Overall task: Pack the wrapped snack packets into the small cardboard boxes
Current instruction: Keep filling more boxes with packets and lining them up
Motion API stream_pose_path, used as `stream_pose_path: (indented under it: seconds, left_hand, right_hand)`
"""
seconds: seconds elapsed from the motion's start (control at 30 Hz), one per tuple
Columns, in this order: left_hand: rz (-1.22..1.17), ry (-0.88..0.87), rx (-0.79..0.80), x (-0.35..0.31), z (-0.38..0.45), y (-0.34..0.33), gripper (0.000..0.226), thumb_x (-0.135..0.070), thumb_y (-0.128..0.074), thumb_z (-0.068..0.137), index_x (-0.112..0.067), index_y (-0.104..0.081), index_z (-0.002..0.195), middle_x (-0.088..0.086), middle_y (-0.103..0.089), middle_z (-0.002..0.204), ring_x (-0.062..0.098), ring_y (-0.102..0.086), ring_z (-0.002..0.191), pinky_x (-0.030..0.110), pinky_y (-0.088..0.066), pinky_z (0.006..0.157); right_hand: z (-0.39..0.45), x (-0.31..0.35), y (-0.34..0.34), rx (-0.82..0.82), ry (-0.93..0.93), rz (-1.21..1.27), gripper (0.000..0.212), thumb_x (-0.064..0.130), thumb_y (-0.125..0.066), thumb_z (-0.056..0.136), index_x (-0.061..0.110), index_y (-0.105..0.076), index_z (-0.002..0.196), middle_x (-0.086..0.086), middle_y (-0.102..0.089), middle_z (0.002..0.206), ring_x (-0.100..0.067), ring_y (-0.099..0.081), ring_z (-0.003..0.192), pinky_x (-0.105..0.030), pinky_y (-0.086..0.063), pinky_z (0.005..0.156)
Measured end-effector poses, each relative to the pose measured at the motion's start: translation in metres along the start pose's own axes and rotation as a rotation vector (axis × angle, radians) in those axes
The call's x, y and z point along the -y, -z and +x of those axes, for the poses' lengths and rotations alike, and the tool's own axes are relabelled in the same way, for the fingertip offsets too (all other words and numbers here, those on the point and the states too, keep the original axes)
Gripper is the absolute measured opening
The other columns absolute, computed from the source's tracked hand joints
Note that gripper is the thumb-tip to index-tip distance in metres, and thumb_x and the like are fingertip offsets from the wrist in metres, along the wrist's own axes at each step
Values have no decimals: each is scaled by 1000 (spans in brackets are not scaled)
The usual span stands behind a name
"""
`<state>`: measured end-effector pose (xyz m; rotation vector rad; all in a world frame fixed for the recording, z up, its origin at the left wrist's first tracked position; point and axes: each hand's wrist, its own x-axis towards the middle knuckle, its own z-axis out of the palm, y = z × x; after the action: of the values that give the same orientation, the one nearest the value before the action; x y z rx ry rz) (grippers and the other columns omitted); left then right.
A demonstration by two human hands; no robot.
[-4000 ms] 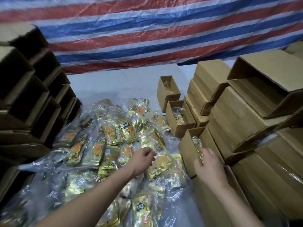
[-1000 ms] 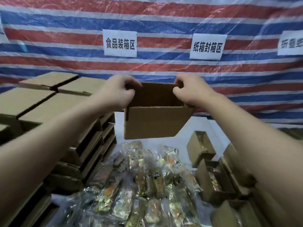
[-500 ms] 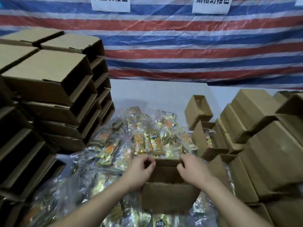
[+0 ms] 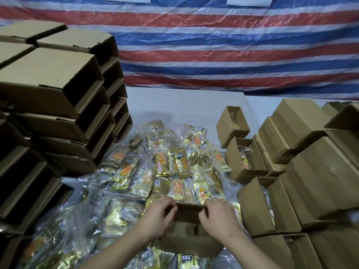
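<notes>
On the box (image 4: 191,243), far rim, both hands are curled: left hand (image 4: 155,218) at its left corner, right hand (image 4: 220,218) at its right. Packets (image 4: 174,164) are heaped just beyond that rim, long axes running away; reach judged equal.

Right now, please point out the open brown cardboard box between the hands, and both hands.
Open brown cardboard box (image 4: 191,244): head view, near wall.
Left hand (image 4: 155,220): head view, back.
Right hand (image 4: 219,220): head view, back.

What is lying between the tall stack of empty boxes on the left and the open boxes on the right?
In the head view, a heap of wrapped snack packets covers the table between the stacked boxes and the open boxes.
</notes>
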<state>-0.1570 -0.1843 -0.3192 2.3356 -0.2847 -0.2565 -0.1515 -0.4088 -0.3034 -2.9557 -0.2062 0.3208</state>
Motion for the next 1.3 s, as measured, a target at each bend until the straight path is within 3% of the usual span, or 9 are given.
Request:
stream_pose_path:
  seconds: [0.1, 0.3, 0.47, 0.63, 0.73, 0.83, 0.93, 1.1, 1.3]
  left_hand:
    - [-20, 7, 20, 3, 0, -1, 7, -33, -58, 98, -29, -58, 92, -17, -59, 104, -3, -55, 99, 20, -47, 91]
    - [-24, 20, 27, 8, -1, 4, 22, -44, -53, 99, -24, -58, 91, -11, -62, 106, 3, -55, 100, 27, -48, 90]
    - [-139, 168, -193, 17, 23, 34, 9, -34, -52, 100, -31, -58, 94, -14, -61, 96, 0, -59, 90, 24, -51, 81]
    - [40, 336, -400, 52, 63, 74, 18, -37, -55, 98, -21, -57, 107, -2, -60, 104, 11, -57, 90, 30, -49, 79]
    - [274, 544, -301, 73, 83, 90, 60, -55, -57, 93, -9, -51, 131, 13, -55, 130, 26, -58, 112, 41, -53, 89]
    - [382, 685, -147, 91, 91, 97, 80, -69, -63, 82, -11, -47, 134, 13, -49, 138, 29, -55, 119, 41, -55, 89]
    - [349, 762, -44, 104, 91, 92, 85, -72, -70, 73, -12, -48, 130, 13, -48, 136, 29, -56, 114, 43, -56, 91]
    - [282, 803, -61, 107, 101, 89, 81, -69, -72, 74, -12, -51, 126, 16, -45, 141, 33, -51, 125, 45, -49, 99]
    - [302, 826, -54, 97, 109, 84, 67, -53, -71, 84, -11, -49, 132, 19, -33, 147, 35, -52, 121, 42, -51, 95]
  right_hand:
    - [-1, -2, 1, 29, 25, -11, 31, 47, -34, 89, 27, -57, 92, 10, -52, 88, -15, -54, 94, -34, -39, 96]
    - [-2, -2, -2, 39, 51, 9, 33, 58, -31, 92, 30, -49, 91, 12, -48, 86, -11, -46, 82, -31, -39, 82]
    - [7, -2, 7, -46, 56, 13, 46, 64, -22, 89, 27, -47, 80, 9, -53, 77, -16, -55, 78, -34, -40, 79]
    - [22, 6, 16, -87, 52, 91, 59, 68, -14, 86, 27, -56, 84, 10, -54, 77, -15, -52, 77, -34, -37, 73]
    - [34, 14, 25, -113, 65, 137, 51, 67, -15, 86, 28, -45, 74, 12, -45, 69, -14, -48, 71, -34, -33, 68]
    - [44, 23, 30, -104, 75, 155, 52, 68, -14, 85, 28, -46, 79, 12, -46, 73, -14, -49, 74, -34, -37, 70]
    - [49, 29, 32, -90, 86, 162, 53, 70, -14, 85, 29, -47, 80, 14, -43, 70, -14, -48, 73, -34, -35, 72]
    - [55, 31, 33, -88, 84, 160, 52, 63, -26, 93, 23, -59, 87, 8, -55, 80, -16, -54, 77, -33, -40, 75]
    - [55, 28, 32, -48, 76, 166, 46, 63, -26, 93, 26, -51, 83, 9, -52, 79, -15, -53, 77, -34, -43, 77]
